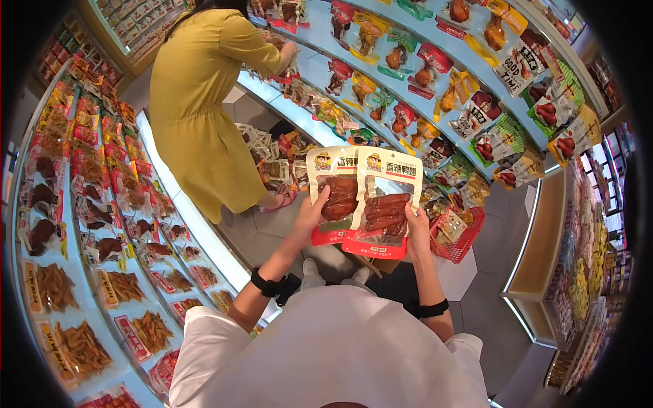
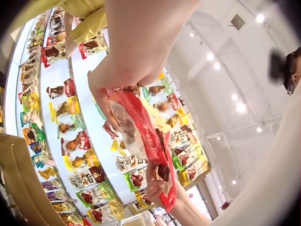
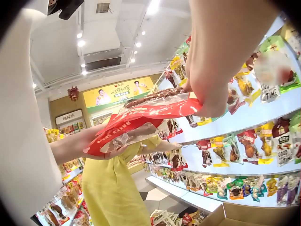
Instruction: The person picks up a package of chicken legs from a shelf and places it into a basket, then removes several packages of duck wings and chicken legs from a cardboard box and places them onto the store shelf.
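Observation:
Two flat cream-and-red packets with clear windows showing dark brown meat are held up side by side in the head view. My left hand (image 1: 311, 216) grips the left packet (image 1: 335, 194) by its outer edge, thumb on the front. The right packet (image 1: 385, 204) overlaps it in front, and my right hand (image 1: 418, 232) pinches its right edge. From the left wrist view, the packets' red lower parts (image 2: 143, 125) lie between the left hand (image 2: 127, 70) and the right hand (image 2: 155, 188). In the right wrist view the right hand (image 3: 207, 89) holds the red-edged packet (image 3: 141, 113).
Curved lit shelves of packaged snacks stand at left (image 1: 122, 224) and across the top right. A person in a yellow dress (image 1: 204, 102) reaches to the shelf ahead on the left. A red basket (image 1: 462, 238) and a wooden display (image 1: 537, 258) are at right.

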`<state>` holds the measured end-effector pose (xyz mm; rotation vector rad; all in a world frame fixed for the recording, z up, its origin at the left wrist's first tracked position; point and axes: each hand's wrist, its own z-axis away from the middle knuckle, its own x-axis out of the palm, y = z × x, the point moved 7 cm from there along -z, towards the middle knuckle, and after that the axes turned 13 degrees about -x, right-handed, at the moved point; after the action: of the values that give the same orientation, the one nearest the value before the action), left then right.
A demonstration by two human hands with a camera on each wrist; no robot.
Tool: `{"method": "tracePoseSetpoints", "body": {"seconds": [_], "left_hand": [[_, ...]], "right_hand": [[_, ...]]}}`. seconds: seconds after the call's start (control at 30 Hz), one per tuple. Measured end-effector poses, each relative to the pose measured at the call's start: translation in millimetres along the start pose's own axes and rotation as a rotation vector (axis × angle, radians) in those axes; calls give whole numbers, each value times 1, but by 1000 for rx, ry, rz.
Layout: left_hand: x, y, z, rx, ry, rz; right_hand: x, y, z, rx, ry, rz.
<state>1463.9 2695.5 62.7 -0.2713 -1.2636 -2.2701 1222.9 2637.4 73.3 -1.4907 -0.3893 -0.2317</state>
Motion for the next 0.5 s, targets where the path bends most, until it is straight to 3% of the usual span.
{"method": "tracePoseSetpoints", "body": {"seconds": [0.17, 0.23, 0.3, 0.33, 0.5], "left_hand": [[2, 11, 3, 192, 76, -160], [13, 17, 8, 255, -1, -162], [18, 15, 5, 286, -13, -202], [21, 14, 5, 274, -2, -268], [32, 2, -6, 261, -46, -417]], "right_hand": [[-9, -34, -5, -54, 122, -114], [-18, -37, -14, -70, 32, -183], [11, -71, -14, -98, 44, -238], [24, -82, -13, -92, 137, -226], [43, -52, -23, 4, -127, -199]]}}
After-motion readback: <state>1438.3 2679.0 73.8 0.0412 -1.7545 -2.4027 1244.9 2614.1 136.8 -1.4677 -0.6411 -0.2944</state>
